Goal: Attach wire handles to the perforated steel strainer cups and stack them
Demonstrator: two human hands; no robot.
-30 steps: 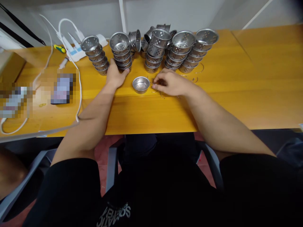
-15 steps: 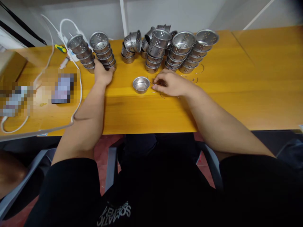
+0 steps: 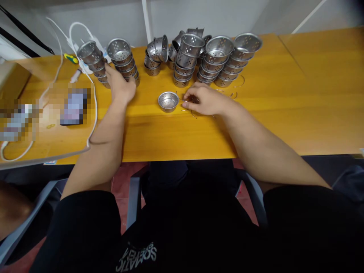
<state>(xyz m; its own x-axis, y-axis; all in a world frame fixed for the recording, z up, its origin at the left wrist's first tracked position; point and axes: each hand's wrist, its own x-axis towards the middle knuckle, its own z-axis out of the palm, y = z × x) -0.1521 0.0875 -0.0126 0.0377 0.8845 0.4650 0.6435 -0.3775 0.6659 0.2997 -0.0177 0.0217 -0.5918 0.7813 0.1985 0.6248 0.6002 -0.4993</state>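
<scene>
Reaching between the leftmost cup stack (image 3: 92, 58) and neighbouring stack (image 3: 122, 57), the left hand (image 3: 121, 86) has spread fingers; the right hand (image 3: 203, 99) pinches a thin wire (image 3: 182, 100) near the single cup (image 3: 168, 102).

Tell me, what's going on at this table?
Someone sits handling perforated metal cups. Their left hand is spread at the two leftmost stacks of cups. The right hand is at some thin wires, beside a single upright cup. More stacked cups stand behind.
</scene>
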